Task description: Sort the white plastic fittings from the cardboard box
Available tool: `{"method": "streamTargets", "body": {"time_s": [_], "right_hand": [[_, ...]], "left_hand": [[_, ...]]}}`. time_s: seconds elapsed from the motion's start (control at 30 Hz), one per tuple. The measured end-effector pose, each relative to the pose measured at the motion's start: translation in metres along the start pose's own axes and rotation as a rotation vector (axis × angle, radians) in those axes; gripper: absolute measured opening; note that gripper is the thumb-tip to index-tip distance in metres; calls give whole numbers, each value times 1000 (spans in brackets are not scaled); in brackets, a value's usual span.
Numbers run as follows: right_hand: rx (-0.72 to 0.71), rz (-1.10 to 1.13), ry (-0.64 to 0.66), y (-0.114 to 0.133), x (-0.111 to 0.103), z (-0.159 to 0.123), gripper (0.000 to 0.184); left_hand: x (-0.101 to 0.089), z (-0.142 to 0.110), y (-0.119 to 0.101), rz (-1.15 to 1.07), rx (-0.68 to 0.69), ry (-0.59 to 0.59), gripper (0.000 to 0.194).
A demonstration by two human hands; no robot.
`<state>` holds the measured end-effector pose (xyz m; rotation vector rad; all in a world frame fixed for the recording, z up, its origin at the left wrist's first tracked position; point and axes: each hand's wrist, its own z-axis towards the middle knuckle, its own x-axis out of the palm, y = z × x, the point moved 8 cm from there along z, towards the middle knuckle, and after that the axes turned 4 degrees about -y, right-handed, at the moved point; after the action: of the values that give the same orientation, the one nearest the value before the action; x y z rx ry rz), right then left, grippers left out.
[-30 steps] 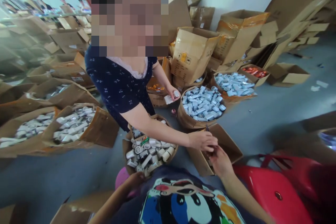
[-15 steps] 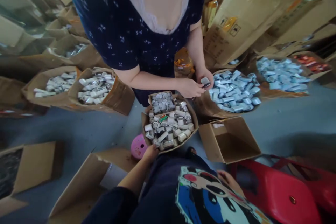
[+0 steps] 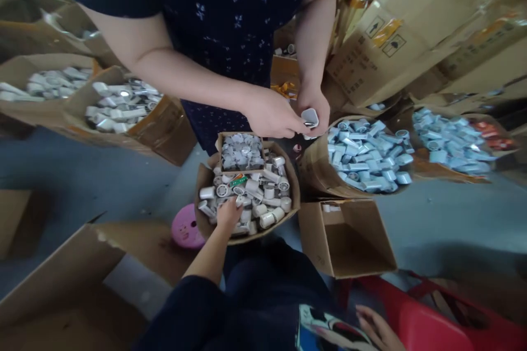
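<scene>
My left hand [image 3: 228, 213] reaches down into a round cardboard box [image 3: 202, 184] full of short white cylinder parts [image 3: 265, 200]; its fingers are among the parts, and the grip is hidden. My right hand [image 3: 376, 330] rests low by my lap, fingers apart and holding nothing. Opposite me stands a co-worker in a dark patterned dress. The co-worker's hands [image 3: 274, 116] are together above the box, holding a small white part [image 3: 309, 117]. A small square box [image 3: 241, 151] of white pieces sits at the far side of the round box.
An empty open carton [image 3: 349, 238] stands right of the round box. Behind it are boxes of pale blue parts [image 3: 366, 153] and, at left, boxes of white parts [image 3: 119, 107]. A pink round object [image 3: 185, 228], a large carton [image 3: 74, 290] and a red stool [image 3: 436, 323] are near me.
The view has tilted down and closer. My left hand moved from the box's near rim into the white parts. My right hand dropped lower. The co-worker's hands stay together on the small part.
</scene>
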<state>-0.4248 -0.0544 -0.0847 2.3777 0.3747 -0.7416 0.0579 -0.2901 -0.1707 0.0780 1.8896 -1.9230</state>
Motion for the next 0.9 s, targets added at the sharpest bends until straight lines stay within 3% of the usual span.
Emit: {"method": "streamTargets", "body": {"time_s": [0.1, 0.23, 0.3, 0.37, 0.47, 0.6, 0.77, 0.9], "right_hand": [[-300, -142, 151, 77, 6, 1, 41], [-740, -303, 392, 219, 26, -29, 35], [-876, -274, 397, 277, 28, -46, 33], [-943, -222, 405, 311, 31, -58, 32], [-948, -170, 485, 321, 43, -72, 31], [-887, -131, 656, 311, 59, -91, 35], [-907, -80, 756, 337, 58, -111, 38], [-897, -2, 825, 359, 61, -122, 44]], "left_hand": [[-26, -6, -72, 21, 8, -1, 25], [-53, -22, -181, -90, 72, -24, 21], [-65, -30, -221, -201, 91, -84, 20], [-78, -36, -249, -326, 97, -183, 20], [-99, -43, -272, -688, 50, -304, 21], [-109, -49, -288, -1279, -121, -254, 31], [-115, -49, -294, -1338, -224, -189, 38], [-110, -37, -304, -1407, -191, -25, 35]]}}
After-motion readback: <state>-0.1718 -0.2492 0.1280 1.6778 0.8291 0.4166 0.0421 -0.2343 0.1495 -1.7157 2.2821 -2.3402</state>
